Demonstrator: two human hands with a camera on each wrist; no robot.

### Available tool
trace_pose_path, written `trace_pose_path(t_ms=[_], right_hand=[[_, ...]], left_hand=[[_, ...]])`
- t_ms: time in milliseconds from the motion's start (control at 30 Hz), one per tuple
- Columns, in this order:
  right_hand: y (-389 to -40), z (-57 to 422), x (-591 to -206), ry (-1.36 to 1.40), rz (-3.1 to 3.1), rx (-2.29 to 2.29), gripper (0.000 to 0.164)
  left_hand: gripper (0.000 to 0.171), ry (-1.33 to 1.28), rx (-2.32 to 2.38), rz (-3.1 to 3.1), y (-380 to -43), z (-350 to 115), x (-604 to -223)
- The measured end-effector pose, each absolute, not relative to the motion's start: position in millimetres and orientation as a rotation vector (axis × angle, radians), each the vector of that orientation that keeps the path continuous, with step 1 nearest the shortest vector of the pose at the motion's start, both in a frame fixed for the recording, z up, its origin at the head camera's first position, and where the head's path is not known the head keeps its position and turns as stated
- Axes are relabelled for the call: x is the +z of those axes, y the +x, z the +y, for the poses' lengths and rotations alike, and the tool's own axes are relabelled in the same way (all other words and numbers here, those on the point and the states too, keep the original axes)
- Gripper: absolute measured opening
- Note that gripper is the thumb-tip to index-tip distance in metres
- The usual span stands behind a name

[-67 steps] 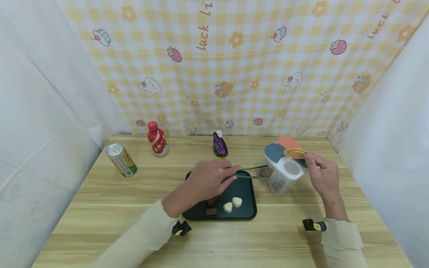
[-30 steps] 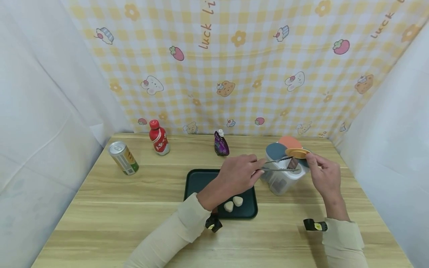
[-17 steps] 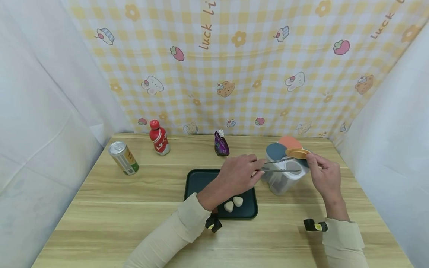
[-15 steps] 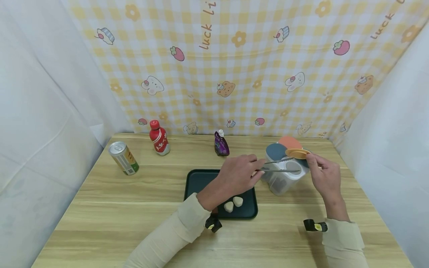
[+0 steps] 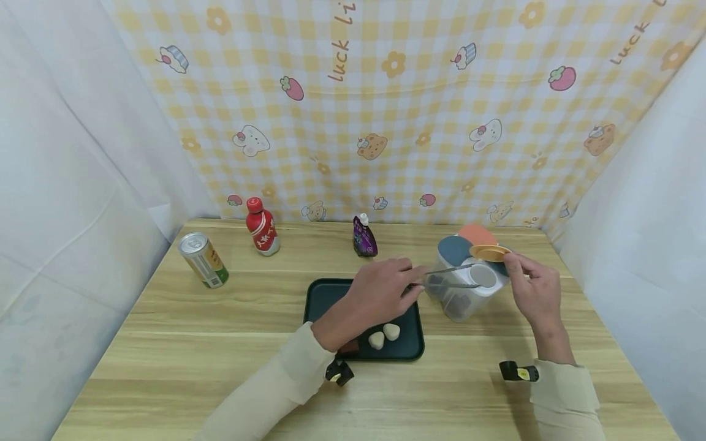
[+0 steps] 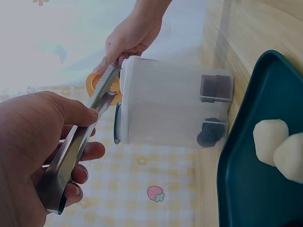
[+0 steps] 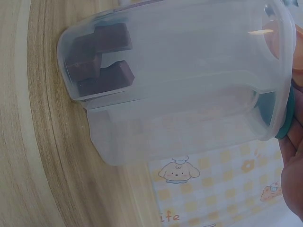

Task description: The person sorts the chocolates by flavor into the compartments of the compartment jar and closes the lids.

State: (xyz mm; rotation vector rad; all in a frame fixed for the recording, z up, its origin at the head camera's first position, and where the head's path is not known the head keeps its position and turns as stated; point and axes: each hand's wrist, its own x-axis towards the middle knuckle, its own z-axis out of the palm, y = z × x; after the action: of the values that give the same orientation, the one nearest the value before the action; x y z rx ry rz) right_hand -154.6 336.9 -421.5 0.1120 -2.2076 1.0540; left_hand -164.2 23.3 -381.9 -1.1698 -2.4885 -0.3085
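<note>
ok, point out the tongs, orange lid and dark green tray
Tongs [image 6: 71,147], left wrist view: on a metal arm.
Orange lid [image 5: 488,253], head view: middle of the disc.
Dark green tray [image 5: 324,299], head view: bare far-left floor.

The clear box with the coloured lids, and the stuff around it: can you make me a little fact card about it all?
Left hand: holds metal tongs, tips apart, nothing seen between them
Right hand: pinches the raised yellow lid
Clear box: one round opening uncovered; brown blocks at the bottom
Tray: dark green; two white pieces and something brown, partly hidden by the arm
Farther back: can, red bottle, purple pouch
</note>
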Motion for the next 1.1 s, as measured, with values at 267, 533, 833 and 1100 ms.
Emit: trace_pose_path(t_ms=[267,533,833,1100], right_hand=[[-154.6,336.4,-421.9,0.112,-2.202,1.06,0.022],[-153.7,335.3,-420.7,0.122,-2.195,1.07,0.018],[-152.0,335.2,-420.5,0.092,-2.211,1.066,0.021],[-153.9,335.9,-421.4,0.092,-2.213,1.062,0.024]], left_hand=[[0.033,-1.181,-0.38,-2.524,-156.2,-5.4,-390.3],[0.034,-1.14,-0.43,-2.538,-140.9,-47.5,-406.0],[0.034,-1.057,-0.355,-2.734,-124.9,-101.4,-425.3],[0.032,-1.032,-0.284,-2.817,-119.0,-132.2,-435.6]])
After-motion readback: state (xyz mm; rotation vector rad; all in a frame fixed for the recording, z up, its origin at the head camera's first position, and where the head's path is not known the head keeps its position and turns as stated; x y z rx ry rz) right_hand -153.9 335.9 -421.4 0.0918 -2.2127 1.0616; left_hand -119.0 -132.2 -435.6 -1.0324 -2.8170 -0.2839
